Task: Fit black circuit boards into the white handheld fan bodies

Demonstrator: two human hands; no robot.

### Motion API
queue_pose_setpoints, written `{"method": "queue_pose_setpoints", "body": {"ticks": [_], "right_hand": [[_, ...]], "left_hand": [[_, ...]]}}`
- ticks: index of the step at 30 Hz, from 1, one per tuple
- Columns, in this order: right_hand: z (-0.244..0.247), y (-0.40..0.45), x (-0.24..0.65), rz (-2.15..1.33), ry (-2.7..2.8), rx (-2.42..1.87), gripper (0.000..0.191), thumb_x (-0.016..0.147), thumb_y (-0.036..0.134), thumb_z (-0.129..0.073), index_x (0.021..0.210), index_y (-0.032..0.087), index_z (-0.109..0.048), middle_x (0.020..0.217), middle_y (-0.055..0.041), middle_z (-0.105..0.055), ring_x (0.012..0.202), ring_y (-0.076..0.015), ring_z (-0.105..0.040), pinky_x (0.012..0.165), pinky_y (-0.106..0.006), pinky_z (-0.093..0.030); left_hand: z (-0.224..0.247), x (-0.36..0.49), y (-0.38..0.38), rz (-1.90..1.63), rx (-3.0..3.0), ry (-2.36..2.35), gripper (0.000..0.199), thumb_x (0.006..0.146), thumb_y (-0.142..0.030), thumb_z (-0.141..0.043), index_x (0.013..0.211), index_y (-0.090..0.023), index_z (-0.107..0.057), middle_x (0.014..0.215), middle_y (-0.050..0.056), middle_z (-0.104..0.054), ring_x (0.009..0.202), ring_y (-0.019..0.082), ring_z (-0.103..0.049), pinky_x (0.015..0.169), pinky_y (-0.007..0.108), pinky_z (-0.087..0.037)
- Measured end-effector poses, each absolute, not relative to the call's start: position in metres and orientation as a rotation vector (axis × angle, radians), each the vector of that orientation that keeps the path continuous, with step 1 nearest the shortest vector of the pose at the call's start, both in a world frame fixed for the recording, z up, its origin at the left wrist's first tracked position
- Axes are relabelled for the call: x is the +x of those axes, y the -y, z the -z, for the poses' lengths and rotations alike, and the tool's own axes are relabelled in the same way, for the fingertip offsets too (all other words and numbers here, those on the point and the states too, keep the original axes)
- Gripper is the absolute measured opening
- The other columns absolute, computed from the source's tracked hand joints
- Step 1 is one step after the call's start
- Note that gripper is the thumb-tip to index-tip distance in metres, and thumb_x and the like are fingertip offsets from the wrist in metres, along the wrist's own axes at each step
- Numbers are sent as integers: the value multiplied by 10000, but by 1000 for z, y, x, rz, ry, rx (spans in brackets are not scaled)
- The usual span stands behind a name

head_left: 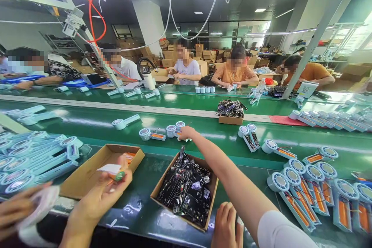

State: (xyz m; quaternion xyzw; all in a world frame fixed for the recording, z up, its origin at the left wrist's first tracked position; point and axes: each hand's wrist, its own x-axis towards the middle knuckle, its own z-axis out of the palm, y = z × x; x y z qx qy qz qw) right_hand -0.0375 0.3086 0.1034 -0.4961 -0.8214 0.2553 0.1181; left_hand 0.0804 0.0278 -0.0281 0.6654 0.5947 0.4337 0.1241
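Observation:
My right hand [187, 133] stretches across from the lower right, fingers closed on a light blue handheld fan housing [171, 131] on the green belt. Another fan housing [180, 124] touches it; an orange strip shows by my fingertips. My left hand [226, 224] is near the table's front edge, fingers curled; whatever is inside is hidden. Between my hands stands a cardboard box [155, 198] of black circuit boards [186, 186]. To its left, a neighbour's hand [99, 193] holds an orange and green piece with a white strip [109, 168].
Another hand [14, 209], blurred, holds a white roll [39, 209]. A shallow cardboard box [87, 170] contains orange pieces. Fan housings lie piled at left [31, 159] and right [315, 182]. Another box of boards [231, 112] stands farther back. Several people work across the belt.

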Motion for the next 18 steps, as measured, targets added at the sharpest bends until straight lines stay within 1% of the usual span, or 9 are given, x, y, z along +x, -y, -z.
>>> {"method": "queue_pose_setpoints", "body": {"ticks": [3, 6, 10, 12, 14, 15, 16, 17, 18], "right_hand": [[-109, -305, 13, -762, 2468, -1590, 336, 980, 344, -616, 1263, 165, -591, 1261, -91, -613, 1056, -229, -644, 890, -431, -560], [-109, -281, 80, -671, 2419, -1751, 333, 978, 344, -620, 1256, 163, -595, 1253, -87, -618, 1053, -234, -646, 888, -433, -561], [-99, -206, 169, -480, 2244, -1963, 310, 977, 369, -613, 1202, 156, -619, 1213, -89, -635, 1056, -231, -640, 902, -441, -545], [-88, -158, 197, -411, 2136, -2062, 261, 971, 353, -581, 1059, 131, -686, 1126, -151, -660, 1054, -254, -636, 900, -378, -518], [-74, -113, 212, -369, 2053, -2132, 218, 940, 336, -584, 1007, 166, -703, 1118, -146, -664, 1035, -273, -641, 852, -370, -525], [-66, -93, 214, -359, 2028, -2152, 197, 919, 336, -601, 973, 182, -711, 1102, -141, -669, 1021, -281, -647, 833, -372, -532], [-57, -77, 216, -348, 2010, -2158, 174, 895, 328, -622, 959, 195, -714, 1105, -142, -670, 1013, -290, -652, 820, -379, -541], [-48, -62, 216, -308, 1986, -2140, 149, 867, 309, -649, 951, 204, -714, 1119, -149, -669, 1004, -302, -659, 808, -393, -553], [-40, -50, 216, -275, 1969, -2110, 146, 839, 282, -678, 961, 210, -712, 1161, -155, -662, 1008, -310, -663, 822, -409, -561]], "left_hand": [[28, 89, -26, -1290, 1949, -1629, 276, 883, -209, -456, 1000, -259, -701, 966, 100, -743, 992, 285, -712, 817, 466, -632], [25, 94, -22, -1311, 1954, -1514, 308, 844, -131, -436, 1001, -252, -671, 958, 107, -751, 923, 283, -728, 811, 451, -635], [3, 75, -15, -1329, 1963, -1364, 272, 909, -168, -443, 1002, -305, -658, 887, 57, -763, 821, 236, -745, 695, 324, -637], [-16, 50, -19, -1366, 2077, -1405, 257, 926, -177, -486, 1056, -312, -661, 902, 23, -777, 818, 211, -752, 717, 292, -619], [-38, 18, -32, -1533, 2238, -1648, 182, 928, -256, -508, 1015, -271, -666, 882, 29, -779, 774, 215, -745, 715, 300, -602], [-50, 2, -41, -1540, 2299, -1820, 229, 935, -330, -473, 988, -234, -674, 884, 66, -777, 768, 243, -736, 731, 344, -598], [-60, -14, -50, -1422, 2291, -2062, 329, 942, -379, -414, 968, -188, -681, 900, 120, -768, 804, 285, -726, 762, 402, -589], [-69, -28, -58, -1081, 2241, -2286, 395, 958, -364, -356, 997, -140, -679, 957, 172, -756, 877, 320, -714, 794, 441, -573], [-76, -41, -65, -778, 2129, -2497, 428, 954, -350, -318, 937, -128, -684, 874, 184, -747, 815, 329, -705, 736, 447, -566]]}}
